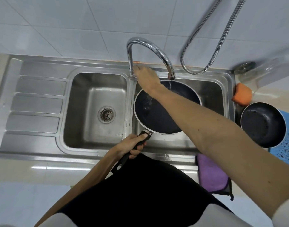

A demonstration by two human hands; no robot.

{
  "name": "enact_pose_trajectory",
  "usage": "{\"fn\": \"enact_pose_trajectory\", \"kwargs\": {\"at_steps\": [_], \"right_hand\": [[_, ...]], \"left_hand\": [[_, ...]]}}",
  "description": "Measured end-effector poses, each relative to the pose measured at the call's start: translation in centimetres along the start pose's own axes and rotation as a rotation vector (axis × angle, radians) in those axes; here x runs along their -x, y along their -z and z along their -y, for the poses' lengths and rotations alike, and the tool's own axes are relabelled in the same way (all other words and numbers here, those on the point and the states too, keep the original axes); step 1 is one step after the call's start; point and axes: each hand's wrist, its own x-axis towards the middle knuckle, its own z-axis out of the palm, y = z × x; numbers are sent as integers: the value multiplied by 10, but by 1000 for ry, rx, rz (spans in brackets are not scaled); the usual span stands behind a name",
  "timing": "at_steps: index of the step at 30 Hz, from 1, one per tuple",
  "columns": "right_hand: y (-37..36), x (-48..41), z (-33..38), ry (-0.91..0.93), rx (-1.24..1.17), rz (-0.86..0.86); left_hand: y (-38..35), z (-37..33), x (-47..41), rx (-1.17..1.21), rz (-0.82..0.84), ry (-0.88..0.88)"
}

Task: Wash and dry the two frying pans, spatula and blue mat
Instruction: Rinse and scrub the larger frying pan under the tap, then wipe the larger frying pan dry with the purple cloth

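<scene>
The left hand (134, 145) is wrapped tight round the black handle of the large frying pan (156, 115). It holds the pan in the right-hand basin of the sink (42, 102) under the tap (150, 49), where a thin stream of water (170, 85) falls onto the far edge and wets the dark inside. The right hand (144, 76) reaches across the pan to the foot of the tap. Its fingers are turned away from me, so I cannot tell whether they grip a lever or merely touch it. To my eye this pan is in its wash or rinse, with drying yet to come. The smaller frying pan (263, 125) sits on the blue mat (286, 149) on the counter to the right. The mat is beaded with drops, and neither looks dried. I see no spatula anywhere. An orange sponge (242, 94) lies beyond them, and a purple cloth (210, 176) hangs at the counter's front edge, likely for drying.
</scene>
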Motion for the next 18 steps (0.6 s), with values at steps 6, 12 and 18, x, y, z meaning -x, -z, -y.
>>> {"fn": "enact_pose_trajectory", "kwargs": {"at_steps": [6, 12, 18], "right_hand": [[3, -12, -8, -19, 22, 19], [-21, 7, -6, 38, 68, -55], [-12, 105, -20, 117, -144, 149]], "left_hand": [[4, -5, 6, -3, -3, -15], [13, -9, 10, -4, -7, -29], [20, -13, 13, -65, -2, -7]]}}
